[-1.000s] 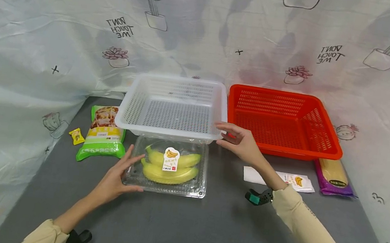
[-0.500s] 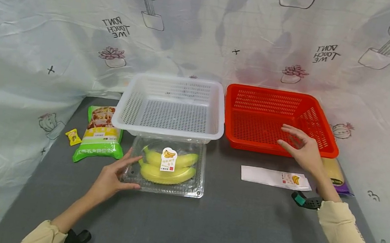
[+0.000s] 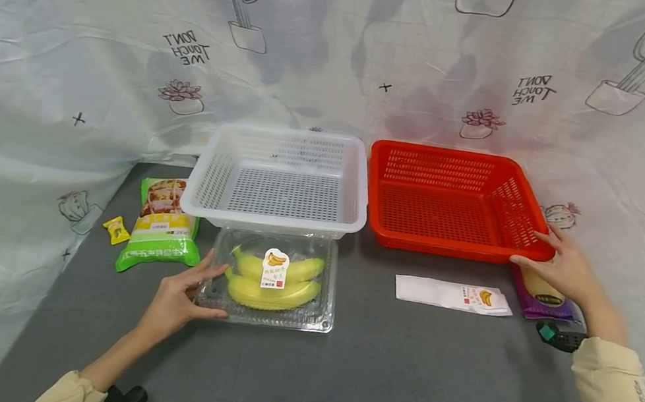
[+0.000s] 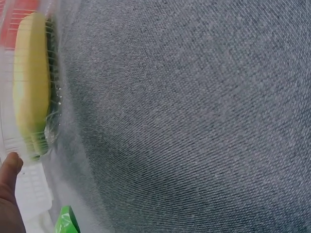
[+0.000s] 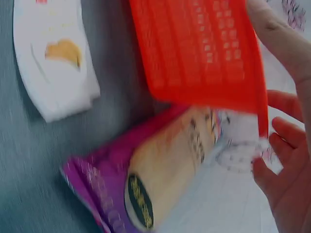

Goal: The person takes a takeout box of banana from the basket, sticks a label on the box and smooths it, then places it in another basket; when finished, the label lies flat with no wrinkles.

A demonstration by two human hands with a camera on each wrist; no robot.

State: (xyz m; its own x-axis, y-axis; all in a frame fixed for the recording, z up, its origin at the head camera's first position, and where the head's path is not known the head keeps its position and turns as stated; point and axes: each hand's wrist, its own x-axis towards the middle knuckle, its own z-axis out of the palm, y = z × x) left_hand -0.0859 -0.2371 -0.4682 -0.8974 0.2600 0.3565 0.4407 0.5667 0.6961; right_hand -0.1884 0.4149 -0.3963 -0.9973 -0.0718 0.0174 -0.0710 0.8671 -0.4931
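My left hand (image 3: 174, 297) rests at the left front corner of a clear plastic clamshell box (image 3: 317, 323). Two rows of yellow bananas (image 3: 273, 291) lie inside it, under a banana-printed label. In the left wrist view the thumb (image 4: 12, 167) touches the box's clear wall. Around the right front corner of a red plastic basket (image 3: 443, 246), my right hand (image 3: 573, 276) spreads its thumb and fingers. The right wrist view puts them on either side of the rim, without showing a firm grip. Partly beneath that hand lies a purple packet with a tan window (image 5: 160, 160).
A white basket (image 3: 272, 222) stands behind the clamshell, beside the red one. On the left lie a green food bag (image 3: 164, 229) and a small yellow wrapped sweet (image 3: 116, 230). A white banana-printed paper strip (image 3: 431, 292) lies before the red basket. Printed sheeting hangs behind the grey table.
My right hand has moved right, from beside the white basket across the red basket's front to its right corner. The left hand stays at the clamshell. The camera view has shifted slightly.
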